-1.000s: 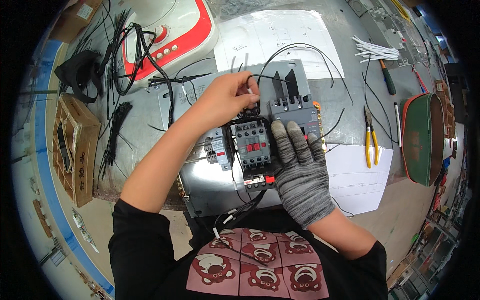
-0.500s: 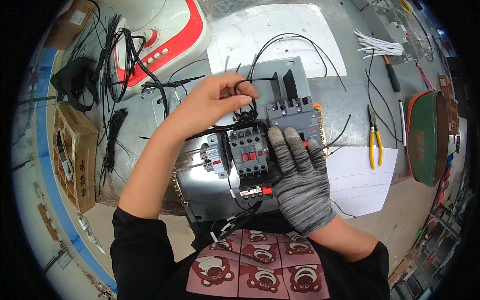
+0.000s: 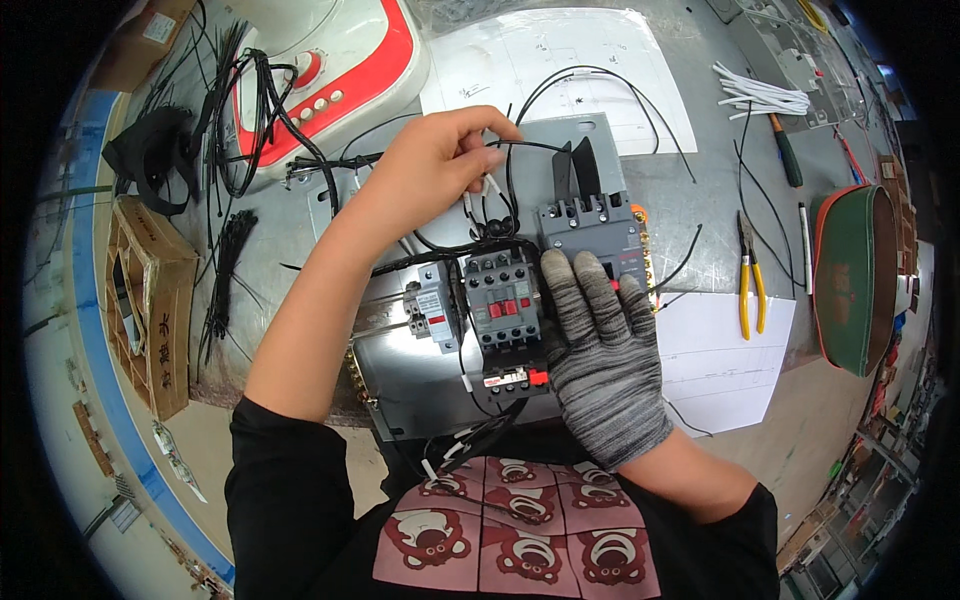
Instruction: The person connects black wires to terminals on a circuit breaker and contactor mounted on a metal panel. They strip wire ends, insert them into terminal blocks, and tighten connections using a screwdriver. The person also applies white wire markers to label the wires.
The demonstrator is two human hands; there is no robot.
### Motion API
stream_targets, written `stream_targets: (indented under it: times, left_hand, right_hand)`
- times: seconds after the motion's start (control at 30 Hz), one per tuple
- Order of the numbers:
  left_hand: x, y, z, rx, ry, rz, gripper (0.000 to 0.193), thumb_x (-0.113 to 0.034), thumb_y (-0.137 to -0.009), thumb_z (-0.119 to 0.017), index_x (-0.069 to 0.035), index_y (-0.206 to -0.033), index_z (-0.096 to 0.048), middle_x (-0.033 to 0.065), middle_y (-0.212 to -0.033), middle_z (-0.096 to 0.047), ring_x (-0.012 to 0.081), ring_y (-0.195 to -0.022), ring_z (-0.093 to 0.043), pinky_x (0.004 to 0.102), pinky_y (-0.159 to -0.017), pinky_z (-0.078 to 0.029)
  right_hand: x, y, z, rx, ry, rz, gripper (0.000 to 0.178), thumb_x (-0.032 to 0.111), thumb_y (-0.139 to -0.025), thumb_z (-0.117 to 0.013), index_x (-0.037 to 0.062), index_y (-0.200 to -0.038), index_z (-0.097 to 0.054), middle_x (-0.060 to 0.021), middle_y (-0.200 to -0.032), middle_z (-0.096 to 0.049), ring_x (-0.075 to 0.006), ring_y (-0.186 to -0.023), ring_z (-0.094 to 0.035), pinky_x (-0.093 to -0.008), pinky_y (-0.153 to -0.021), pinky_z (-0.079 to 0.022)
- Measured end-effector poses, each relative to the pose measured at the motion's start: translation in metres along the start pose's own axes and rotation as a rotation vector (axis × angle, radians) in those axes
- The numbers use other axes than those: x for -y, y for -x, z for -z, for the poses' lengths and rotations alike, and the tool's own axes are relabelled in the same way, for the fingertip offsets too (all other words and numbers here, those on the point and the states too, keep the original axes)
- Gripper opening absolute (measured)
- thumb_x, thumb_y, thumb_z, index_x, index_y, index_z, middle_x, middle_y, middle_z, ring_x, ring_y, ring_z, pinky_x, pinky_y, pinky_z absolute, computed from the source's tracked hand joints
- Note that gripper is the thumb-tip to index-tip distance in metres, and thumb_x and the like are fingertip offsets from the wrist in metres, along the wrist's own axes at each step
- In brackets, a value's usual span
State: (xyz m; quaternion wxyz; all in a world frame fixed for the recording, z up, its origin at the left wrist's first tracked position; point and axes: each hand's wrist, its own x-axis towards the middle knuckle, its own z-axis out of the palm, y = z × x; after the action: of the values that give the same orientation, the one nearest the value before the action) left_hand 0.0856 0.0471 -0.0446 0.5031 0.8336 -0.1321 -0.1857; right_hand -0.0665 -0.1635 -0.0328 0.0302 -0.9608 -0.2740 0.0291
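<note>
My bare left hand [image 3: 432, 165] pinches a thin black wire [image 3: 540, 147] between thumb and fingers, above the top part of a metal mounting plate [image 3: 415, 390]. That wire runs right toward two dark upright fins on the grey circuit breaker [image 3: 592, 230]. Below the hand, wires with white sleeves rise from a black wire bundle [image 3: 450, 250]. My right hand [image 3: 605, 375], in a grey striped glove, lies flat with fingers stretched over the breaker's lower edge. Left of it sit a contactor [image 3: 503, 300], a relay with a red part [image 3: 515, 380] and a small modular device [image 3: 435, 308].
Yellow-handled pliers [image 3: 750, 285], a screwdriver [image 3: 786, 155] and white tubing pieces [image 3: 765, 97] lie to the right, near a green case [image 3: 855, 280]. Left are black cable ties [image 3: 230, 265], a wooden box [image 3: 155, 310] and a red-and-white machine [image 3: 365, 95]. Paper drawings [image 3: 560, 60] lie behind.
My left hand has moved up, drawing the black wire from a curl into a straighter line. White-sleeved wires now show beneath it. The plate has shifted slightly right; my right hand stays on it.
</note>
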Motion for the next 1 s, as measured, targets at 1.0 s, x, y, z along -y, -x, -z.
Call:
stream_targets:
  times: [1.0]
  left_hand:
    - [0.006, -0.011, -0.002, 0.013, 0.194, 0.250, 0.008, -0.008, -0.091, -0.060, -0.002, -0.094, -0.057, 0.0022, -0.086, -0.062, 0.0076, -0.074, -0.059, 0.0214, -0.066, -0.047]
  right_hand:
    - [0.001, -0.003, 0.005, 0.023, -0.019, -0.007, 0.046, 0.023, -0.086, -0.054, 0.0110, -0.130, -0.057, -0.0070, -0.156, -0.029, -0.0268, -0.145, -0.023, -0.0468, -0.117, -0.013]
